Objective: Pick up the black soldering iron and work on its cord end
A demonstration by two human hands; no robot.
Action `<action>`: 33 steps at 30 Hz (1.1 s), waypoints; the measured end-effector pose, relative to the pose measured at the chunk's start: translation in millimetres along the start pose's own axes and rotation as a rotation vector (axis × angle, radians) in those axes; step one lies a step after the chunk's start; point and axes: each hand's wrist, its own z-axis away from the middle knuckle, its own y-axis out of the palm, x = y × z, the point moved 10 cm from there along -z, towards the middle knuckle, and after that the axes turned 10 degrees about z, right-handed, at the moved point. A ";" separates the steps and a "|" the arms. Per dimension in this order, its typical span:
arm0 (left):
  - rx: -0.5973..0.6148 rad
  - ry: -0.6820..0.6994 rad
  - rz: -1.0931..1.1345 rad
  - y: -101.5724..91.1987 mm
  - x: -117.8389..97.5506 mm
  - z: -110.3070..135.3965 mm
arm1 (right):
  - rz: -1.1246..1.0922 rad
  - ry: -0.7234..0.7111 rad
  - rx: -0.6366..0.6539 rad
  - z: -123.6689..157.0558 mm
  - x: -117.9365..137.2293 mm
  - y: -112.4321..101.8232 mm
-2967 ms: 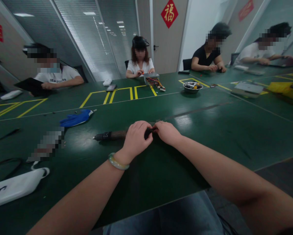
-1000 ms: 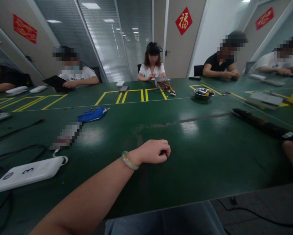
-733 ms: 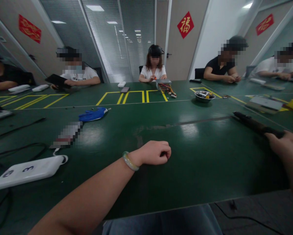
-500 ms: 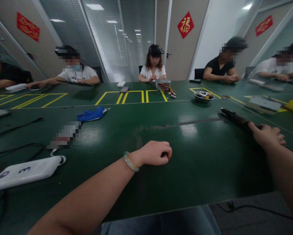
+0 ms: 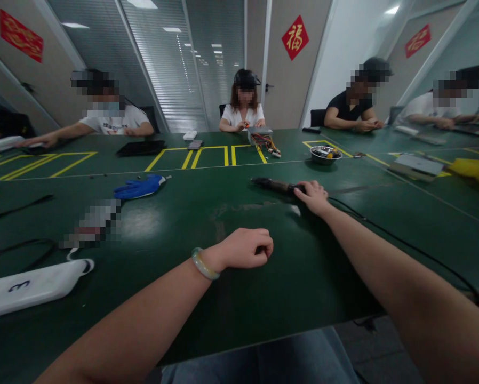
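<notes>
My left hand (image 5: 245, 248) rests on the green table as a loose fist, a jade-coloured bangle at its wrist. Nothing shows in its curled fingers. Farther forward and to the right, my right hand (image 5: 313, 197) grips the rear end of a dark corded electric screwdriver (image 5: 277, 185). The tool lies low over the tabletop, its tip pointing left. From its back end a black cable (image 5: 399, 238) runs to the right table edge. A blue work glove (image 5: 139, 188) lies to the left of both hands.
A white power bank (image 5: 35, 285) with a cable joins a blurred phone-like object (image 5: 97, 221) at left. Across the table are a metal bowl of small parts (image 5: 325, 154), a power supply with wires (image 5: 259, 136) and a black tray (image 5: 141, 148). Several people sit opposite.
My right hand has brought the electric screwdriver from the right side toward the table's middle, and its cable now trails behind. My left fist stays put. A co-worker's black tray now lies flat.
</notes>
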 end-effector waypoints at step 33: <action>-0.528 -0.303 -0.343 -60.7 49.8 18.9 | 0.135 -0.275 0.332 84.7 98.6 -5.5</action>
